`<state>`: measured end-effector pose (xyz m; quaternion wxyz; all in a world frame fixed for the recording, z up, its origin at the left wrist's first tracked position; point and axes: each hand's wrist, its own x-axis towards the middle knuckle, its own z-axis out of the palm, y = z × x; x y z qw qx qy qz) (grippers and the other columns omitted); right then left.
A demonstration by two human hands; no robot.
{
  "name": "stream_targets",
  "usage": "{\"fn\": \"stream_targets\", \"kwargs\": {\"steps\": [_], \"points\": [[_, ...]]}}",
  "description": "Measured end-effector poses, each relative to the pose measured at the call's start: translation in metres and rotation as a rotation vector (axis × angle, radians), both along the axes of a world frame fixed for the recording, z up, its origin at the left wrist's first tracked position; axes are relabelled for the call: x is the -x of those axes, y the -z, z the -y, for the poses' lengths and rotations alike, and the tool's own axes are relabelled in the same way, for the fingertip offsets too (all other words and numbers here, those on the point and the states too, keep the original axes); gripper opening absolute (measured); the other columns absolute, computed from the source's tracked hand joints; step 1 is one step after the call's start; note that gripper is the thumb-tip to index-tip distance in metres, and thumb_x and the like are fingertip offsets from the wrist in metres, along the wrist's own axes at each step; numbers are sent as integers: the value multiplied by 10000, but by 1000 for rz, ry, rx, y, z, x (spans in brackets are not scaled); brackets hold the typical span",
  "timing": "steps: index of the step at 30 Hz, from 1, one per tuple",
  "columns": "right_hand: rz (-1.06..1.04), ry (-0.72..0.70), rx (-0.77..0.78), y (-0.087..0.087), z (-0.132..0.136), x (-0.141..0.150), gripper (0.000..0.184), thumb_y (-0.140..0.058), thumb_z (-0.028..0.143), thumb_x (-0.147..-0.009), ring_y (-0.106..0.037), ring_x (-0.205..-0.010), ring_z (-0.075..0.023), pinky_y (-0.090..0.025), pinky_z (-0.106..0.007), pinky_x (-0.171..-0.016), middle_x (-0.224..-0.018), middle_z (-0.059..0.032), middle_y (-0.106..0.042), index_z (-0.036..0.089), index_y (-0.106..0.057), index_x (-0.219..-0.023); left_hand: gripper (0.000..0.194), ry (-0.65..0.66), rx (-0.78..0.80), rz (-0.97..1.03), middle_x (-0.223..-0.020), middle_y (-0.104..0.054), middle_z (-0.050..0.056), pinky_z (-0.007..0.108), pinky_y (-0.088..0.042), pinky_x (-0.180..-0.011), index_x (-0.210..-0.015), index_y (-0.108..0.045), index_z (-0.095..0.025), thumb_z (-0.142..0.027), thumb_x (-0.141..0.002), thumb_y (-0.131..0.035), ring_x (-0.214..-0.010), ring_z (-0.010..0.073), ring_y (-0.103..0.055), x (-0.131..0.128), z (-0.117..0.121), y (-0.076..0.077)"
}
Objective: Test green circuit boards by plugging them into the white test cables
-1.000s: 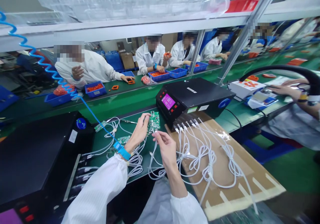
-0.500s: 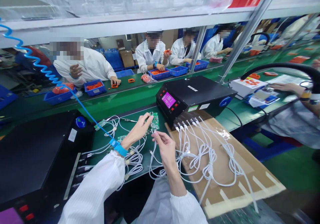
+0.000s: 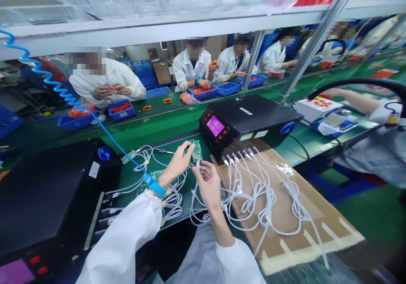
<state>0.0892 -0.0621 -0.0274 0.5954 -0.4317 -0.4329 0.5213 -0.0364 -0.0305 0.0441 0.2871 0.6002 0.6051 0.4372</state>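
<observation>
Green board (image 3: 197, 149) held by left hand (image 3: 178, 162); right hand (image 3: 209, 183), grip slightly parted, beside.

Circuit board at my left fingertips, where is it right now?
Near the centre of the head view, the circuit board is at your left hand, just left of the black box on the right.

- White left sleeve (image 3: 122, 235), finely lined, gathered at the cuff
- Loose white right sleeve (image 3: 239, 263)
- Bright blue strap (image 3: 157, 187) around the left wrist (image 3: 168, 178)
- Blue cord (image 3: 119, 143) from the strap, coiled farther along
- Greyish clothing (image 3: 195, 252) over the lap
</observation>
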Motion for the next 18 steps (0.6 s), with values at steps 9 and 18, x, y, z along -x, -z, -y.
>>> {"fn": "stream_targets", "kwargs": {"steps": [9,18], "points": [[368,184,-160,0,13,-12,349,-624,493,-958,-729,-915,-259,-553,-401,-919,-1053,-114,-796,211,-804,-1056,231,-117,-134,-107,-1099,-675,74,346,-468,-971,-1106,-675,-217,-399,-1018,-561,-1063,219,-628,0,-2,10],[251,78,-158,-9,5,-15,297,-796,505,-833,-686,-979,-231,-563,-393,-951,-1077,-97,-691,211,-791,-878,200,-115,-146,-145,-1130,-712,90,351,-482,-967,-1078,-679,-184,-349,-1004,-592,-1060,226,-659,-2,3,0]]}}
